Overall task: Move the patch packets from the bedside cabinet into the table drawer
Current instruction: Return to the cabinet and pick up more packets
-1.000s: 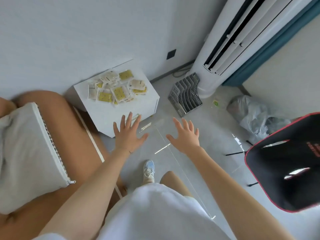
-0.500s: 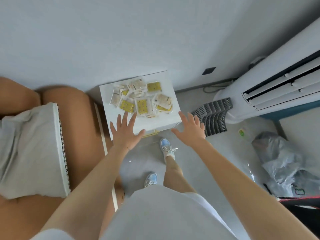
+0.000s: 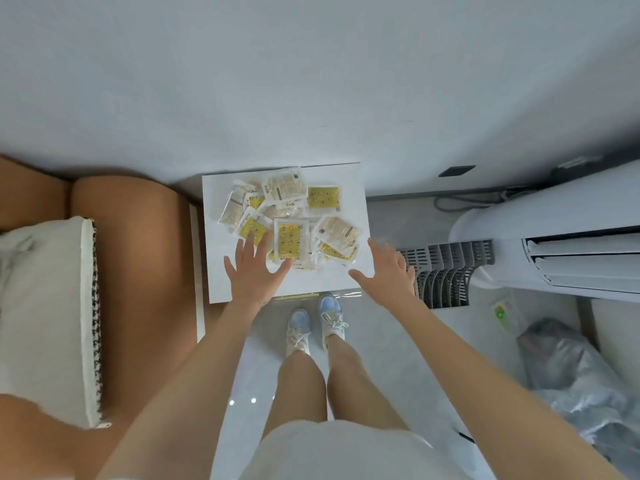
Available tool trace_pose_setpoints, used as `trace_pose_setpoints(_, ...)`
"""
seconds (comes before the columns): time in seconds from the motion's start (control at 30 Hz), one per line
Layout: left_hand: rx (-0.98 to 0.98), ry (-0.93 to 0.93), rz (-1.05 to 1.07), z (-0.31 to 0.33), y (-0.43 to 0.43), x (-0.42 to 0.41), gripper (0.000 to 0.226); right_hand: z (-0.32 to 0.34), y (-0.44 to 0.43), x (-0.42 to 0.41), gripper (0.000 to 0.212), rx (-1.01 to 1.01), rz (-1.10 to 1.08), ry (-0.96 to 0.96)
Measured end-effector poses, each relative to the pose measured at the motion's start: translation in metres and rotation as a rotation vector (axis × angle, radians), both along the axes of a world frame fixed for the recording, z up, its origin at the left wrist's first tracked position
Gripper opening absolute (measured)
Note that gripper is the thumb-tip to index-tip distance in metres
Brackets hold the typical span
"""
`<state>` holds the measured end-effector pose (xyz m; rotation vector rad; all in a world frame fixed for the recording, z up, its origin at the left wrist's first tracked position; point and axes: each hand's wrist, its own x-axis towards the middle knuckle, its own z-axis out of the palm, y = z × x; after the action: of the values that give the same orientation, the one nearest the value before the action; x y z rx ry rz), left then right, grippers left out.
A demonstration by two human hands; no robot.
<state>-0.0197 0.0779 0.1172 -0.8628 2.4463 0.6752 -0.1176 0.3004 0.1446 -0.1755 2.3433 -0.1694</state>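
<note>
both hands spread flat, holding nothing: left hand (image 3: 254, 270) over the patch packets (image 3: 291, 220), right hand (image 3: 384, 273) at the bedside cabinet (image 3: 351, 188) right edge, bare floor (image 3: 398, 220) beyond.

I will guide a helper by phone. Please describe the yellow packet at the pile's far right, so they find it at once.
Find the white bedside cabinet between the brown bed and the white air conditioner. A heap of patch packets lies on it. That packet sits at the heap's far right corner, showing its whole yellow dotted face; its neighbours overlap or show pale backs.
</note>
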Motion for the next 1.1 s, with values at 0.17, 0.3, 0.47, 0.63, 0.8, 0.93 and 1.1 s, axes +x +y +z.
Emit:
trace_pose_setpoints(0.17, 0.064, -0.054, 0.067, -0.087, -0.031, -0.015, 0.073, -0.093, -0.012, -0.023, 0.088, -0.003, -0.147, 0.01)
trace_pose_setpoints(0.3, 0.048, -0.004, 0.158, -0.143, -0.059, -0.017, 0.076, -0.155, -0.028, -0.04, 0.094, -0.065, -0.226, 0.026)
trace_pose_setpoints(0.47, -0.052, 0.142, 0.219, -0.181, -0.095, -0.03, 0.092, -0.202, -0.062, -0.065, 0.097, -0.201, -0.17, 0.123)
trace_pose_setpoints(0.63, -0.066, 0.255, 0.252, -0.192, -0.115, -0.048, 0.111, -0.226, -0.096, -0.086, 0.096, -0.265, -0.172, 0.201)
trace_pose_setpoints(0.8, -0.126, 0.303, 0.347, -0.193, -0.111, -0.047, 0.104, -0.222, -0.108, -0.09, 0.083, -0.332, -0.241, 0.3)
trace_pose_setpoints(0.93, 0.032, 0.377, 0.512, -0.191, -0.111, -0.048, 0.08, -0.211, -0.109, -0.095, 0.072, -0.457, -0.437, 0.204)
trace_pose_setpoints(1.1, 0.156, 0.424, 0.629, -0.188, -0.116, -0.044, 0.041, -0.202, -0.105, -0.109, 0.027, -0.495, -0.632, 0.149)
